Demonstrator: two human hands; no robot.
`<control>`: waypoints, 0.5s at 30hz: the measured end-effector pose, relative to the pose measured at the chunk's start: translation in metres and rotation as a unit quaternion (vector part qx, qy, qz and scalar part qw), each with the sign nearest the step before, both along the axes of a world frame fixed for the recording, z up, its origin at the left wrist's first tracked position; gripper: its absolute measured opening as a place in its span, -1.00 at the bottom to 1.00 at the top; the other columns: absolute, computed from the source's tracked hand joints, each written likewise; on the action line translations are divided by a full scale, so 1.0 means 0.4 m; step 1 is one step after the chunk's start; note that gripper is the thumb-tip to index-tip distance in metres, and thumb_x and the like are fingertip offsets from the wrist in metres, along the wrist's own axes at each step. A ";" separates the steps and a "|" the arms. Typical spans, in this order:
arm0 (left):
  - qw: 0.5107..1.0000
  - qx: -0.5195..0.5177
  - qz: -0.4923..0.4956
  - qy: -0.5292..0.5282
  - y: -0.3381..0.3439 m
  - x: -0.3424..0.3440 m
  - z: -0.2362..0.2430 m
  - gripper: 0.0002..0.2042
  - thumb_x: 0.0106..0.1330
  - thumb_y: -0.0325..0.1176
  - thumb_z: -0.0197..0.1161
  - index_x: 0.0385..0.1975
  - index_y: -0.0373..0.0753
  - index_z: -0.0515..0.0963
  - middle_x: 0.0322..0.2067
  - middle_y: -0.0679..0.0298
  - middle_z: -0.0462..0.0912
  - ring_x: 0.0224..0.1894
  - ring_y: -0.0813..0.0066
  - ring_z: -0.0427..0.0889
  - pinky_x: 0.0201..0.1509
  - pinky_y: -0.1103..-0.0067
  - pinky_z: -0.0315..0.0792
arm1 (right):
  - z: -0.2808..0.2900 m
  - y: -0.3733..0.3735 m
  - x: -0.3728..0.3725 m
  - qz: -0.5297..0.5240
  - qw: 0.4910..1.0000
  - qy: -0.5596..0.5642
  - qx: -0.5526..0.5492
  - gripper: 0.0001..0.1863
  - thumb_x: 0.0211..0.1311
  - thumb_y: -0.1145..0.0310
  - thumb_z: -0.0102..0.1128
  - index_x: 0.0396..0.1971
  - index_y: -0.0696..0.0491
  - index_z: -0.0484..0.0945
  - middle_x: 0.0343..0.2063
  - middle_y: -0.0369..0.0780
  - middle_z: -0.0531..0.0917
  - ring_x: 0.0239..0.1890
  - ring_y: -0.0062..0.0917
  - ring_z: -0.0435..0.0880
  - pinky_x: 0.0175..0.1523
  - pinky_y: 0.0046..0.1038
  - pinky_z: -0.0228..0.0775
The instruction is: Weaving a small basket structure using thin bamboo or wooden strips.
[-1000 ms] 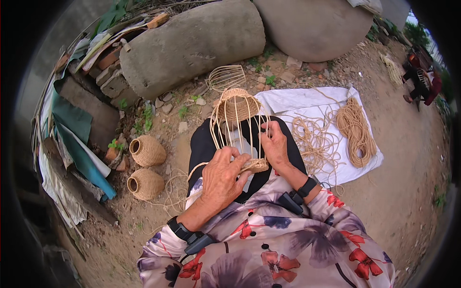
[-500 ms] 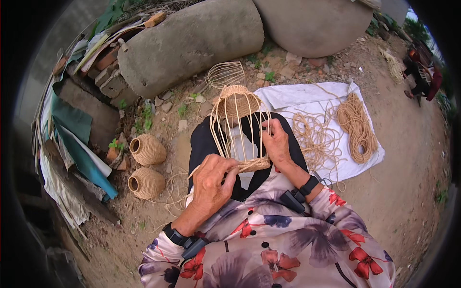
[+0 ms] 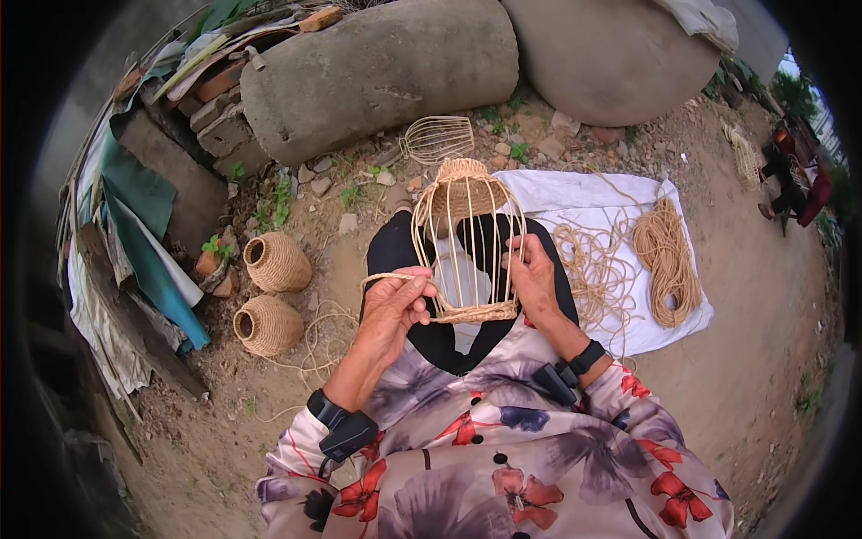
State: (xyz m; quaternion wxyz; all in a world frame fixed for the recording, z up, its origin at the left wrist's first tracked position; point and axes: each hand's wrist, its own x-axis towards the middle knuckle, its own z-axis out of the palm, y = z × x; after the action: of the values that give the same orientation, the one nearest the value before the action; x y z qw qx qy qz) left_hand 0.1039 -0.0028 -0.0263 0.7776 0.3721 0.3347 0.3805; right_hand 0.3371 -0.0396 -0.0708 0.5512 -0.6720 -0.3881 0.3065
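On my lap stands a cage-like frame of pale ribs [image 3: 460,256], with a woven cap [image 3: 465,169] at its far end and a wrapped band [image 3: 476,313] along the near edge. My left hand [image 3: 395,305] is at its near-left corner, pinching a tan cord [image 3: 384,278] between thumb and fingers, the loose length trailing leftward. My right hand [image 3: 537,278] grips the frame's right side, fingers curled on the ribs.
Two woven pots [image 3: 278,269] lie to the left, a second wire frame [image 3: 438,139] beyond my knees. A white sack [image 3: 558,187] holds tangled cord and a rope hank [image 3: 669,260]. Concrete pipes [image 3: 377,81] and rubble lie behind. A seated person [image 3: 790,184] is at far right.
My left hand has moved up and away from the near band to the frame's left corner, drawing the cord out. My right hand stays on the frame's side.
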 end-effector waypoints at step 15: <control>0.851 0.420 0.109 0.297 0.026 0.101 0.015 -0.88 0.24 -0.48 0.28 -0.27 -0.32 0.67 -0.39 0.26 0.60 -0.42 0.60 0.54 -0.32 0.62 0.42 | 0.008 0.011 0.005 0.016 0.999 0.042 -0.010 -0.84 0.20 0.46 0.06 -0.22 0.11 0.46 -0.65 -0.35 0.44 -0.58 -0.70 0.37 -0.46 -0.53 0.28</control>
State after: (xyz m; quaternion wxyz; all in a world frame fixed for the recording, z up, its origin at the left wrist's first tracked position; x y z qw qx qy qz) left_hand 0.1441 0.0077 -0.0202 0.3644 0.7197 0.3965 0.4382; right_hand 0.3393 -0.0352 -0.0677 0.5553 -0.6579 -0.3716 0.3474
